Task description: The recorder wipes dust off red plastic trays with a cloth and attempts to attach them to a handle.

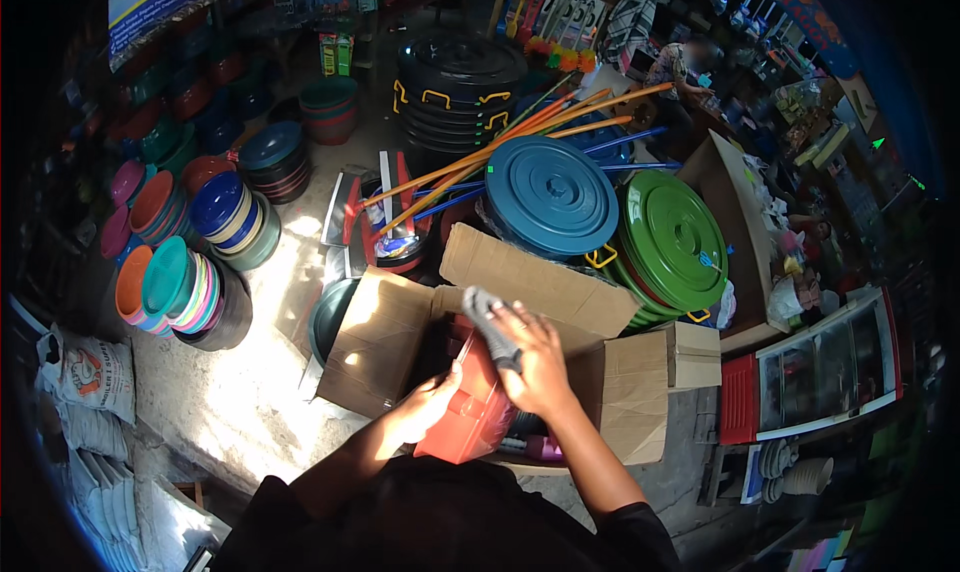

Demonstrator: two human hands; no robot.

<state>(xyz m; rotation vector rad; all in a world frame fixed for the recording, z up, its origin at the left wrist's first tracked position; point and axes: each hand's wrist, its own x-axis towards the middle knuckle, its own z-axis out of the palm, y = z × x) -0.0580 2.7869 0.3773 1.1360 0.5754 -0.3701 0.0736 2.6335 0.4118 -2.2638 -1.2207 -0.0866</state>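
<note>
My left hand [431,407] grips the near left side of a red plastic container [474,399], which is tilted over an open cardboard box [634,399]. Against the container's right side, my right hand [534,358] presses a grey cloth [491,328], its fingers spread over it. Below my right wrist, a pink item [541,447] and other dark things lie inside the box, partly hidden by the container and my arm. The exact kind of the red container cannot be told.
Beyond the box stand a blue lidded bin [553,195] and green lidded bins [675,242], with broom handles [517,133] behind. Stacked basins and baskets [171,276] fill the left. A glass-fronted cabinet [825,366] lies right. A person [679,69] is at the back right.
</note>
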